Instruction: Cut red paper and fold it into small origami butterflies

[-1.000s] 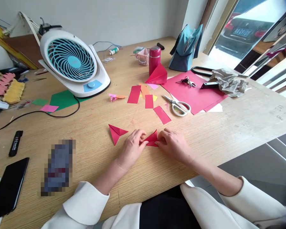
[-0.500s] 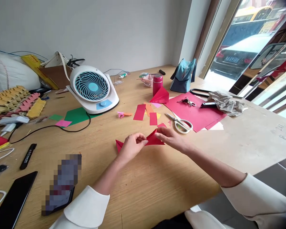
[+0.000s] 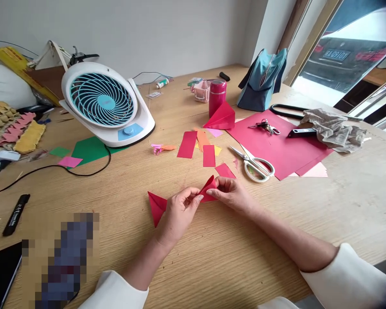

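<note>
Head view: the pink basket (image 3: 201, 92) stands near the red flask (image 3: 218, 98); its contents are too small to tell. Left hand (image 3: 179, 213) and right hand (image 3: 233, 193) pinch the folded red paper (image 3: 209, 192) between them above the table (image 3: 209, 253), fingers curled inward.

Window daylight; right edge blurred, corner dark.

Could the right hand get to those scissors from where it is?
Probably yes: the scissors lie just beyond the right hand, with nothing over their handles. It is pinching the folded red paper, though, so it would likely have to let go first.
</note>
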Demonstrator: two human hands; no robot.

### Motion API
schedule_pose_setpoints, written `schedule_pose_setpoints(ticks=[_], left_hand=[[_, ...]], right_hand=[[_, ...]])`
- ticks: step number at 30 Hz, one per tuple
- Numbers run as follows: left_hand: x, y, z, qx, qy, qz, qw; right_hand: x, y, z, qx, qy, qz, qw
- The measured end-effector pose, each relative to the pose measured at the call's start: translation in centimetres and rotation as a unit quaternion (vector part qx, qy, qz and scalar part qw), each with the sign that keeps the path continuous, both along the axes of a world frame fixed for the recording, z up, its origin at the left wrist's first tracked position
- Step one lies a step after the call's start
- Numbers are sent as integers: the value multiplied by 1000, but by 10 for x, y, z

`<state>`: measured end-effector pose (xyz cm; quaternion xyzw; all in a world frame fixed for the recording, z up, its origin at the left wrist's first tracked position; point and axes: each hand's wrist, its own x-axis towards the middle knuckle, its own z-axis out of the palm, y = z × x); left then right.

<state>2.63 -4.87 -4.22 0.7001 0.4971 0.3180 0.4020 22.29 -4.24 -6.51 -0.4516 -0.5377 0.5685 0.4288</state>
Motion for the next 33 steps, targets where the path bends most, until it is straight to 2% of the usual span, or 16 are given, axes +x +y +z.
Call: schedule_pose_setpoints(ticks=[6, 13, 28, 33], left_hand=[[-1, -3, 1, -5, 3, 4, 1000], [1, -6, 2, 9, 14, -5, 1000], [-3, 1, -1, -102, -57, -41, 992], [-2, 3, -1, -102, -64, -31, 992]], right_hand=[[-1, -4, 1, -11, -2, 26, 1000], [-2, -7, 7, -30, 10, 14, 999], [-3, -7, 12, -53, 78, -7, 996], [-2, -7, 17, -71, 79, 0, 994]])
